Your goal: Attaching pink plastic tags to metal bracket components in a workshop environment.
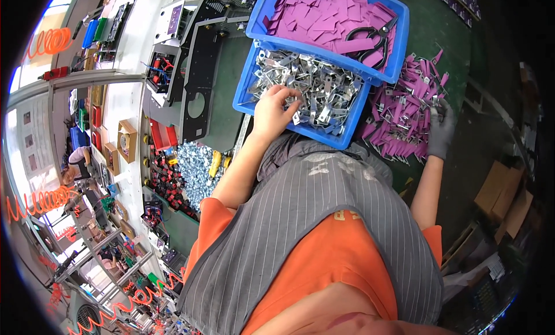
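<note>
My bare left hand (275, 110) is over the near edge of a blue bin (245, 91) filled with small silver metal brackets (326, 92). Its fingers are curled in, and a bracket shows at the thumb and fingertips. My right hand (441, 131), in a grey glove, reaches to the right side of a heap of metal pieces with purple strips (402, 112). Its fingers are drawn together beside a bit of metal; what they hold is partly hidden. Behind the brackets, a second blue bin (403, 31) holds loose purple strips (315, 20) and black-handled pliers (376, 43).
Left of the bins stands a black metal frame plate (199, 83). Blue-silver small parts (196, 170) lie near my left elbow with a yellow tool (215, 163) and a red tray (163, 135). Cardboard (500, 187) is at the right. A co-worker (80, 161) sits far left.
</note>
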`<move>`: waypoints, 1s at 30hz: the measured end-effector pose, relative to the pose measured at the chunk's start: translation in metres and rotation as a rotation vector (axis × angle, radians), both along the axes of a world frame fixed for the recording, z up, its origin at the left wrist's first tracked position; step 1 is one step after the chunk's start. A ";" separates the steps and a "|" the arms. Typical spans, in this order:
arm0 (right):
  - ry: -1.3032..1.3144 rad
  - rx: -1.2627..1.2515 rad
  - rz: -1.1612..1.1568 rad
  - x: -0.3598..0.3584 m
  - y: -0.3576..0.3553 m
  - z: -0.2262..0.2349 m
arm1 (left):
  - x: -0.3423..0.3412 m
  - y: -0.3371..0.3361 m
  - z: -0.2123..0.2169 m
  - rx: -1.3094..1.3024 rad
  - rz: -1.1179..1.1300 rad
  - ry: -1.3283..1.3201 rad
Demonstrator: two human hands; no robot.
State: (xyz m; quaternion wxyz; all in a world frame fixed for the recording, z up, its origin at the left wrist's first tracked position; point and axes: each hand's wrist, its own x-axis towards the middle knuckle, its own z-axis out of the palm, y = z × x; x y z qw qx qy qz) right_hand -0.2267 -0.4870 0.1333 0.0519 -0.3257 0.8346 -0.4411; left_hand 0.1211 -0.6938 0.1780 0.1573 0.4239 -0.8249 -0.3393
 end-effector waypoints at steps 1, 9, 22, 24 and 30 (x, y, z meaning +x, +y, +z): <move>0.043 0.039 -0.029 0.004 -0.003 0.002 | 0.000 0.000 0.002 -0.013 -0.008 0.005; 0.385 0.062 0.652 0.105 -0.074 0.039 | -0.014 -0.015 0.025 -0.027 -0.030 0.069; 0.622 0.470 0.713 0.159 -0.121 0.004 | -0.085 -0.116 0.059 -0.422 -0.131 -0.191; 0.535 0.219 0.687 0.160 -0.115 0.005 | -0.101 -0.132 0.048 -0.331 -0.109 -0.290; 0.371 0.115 0.730 0.155 -0.114 0.002 | -0.142 -0.149 0.029 -0.319 -0.128 -0.684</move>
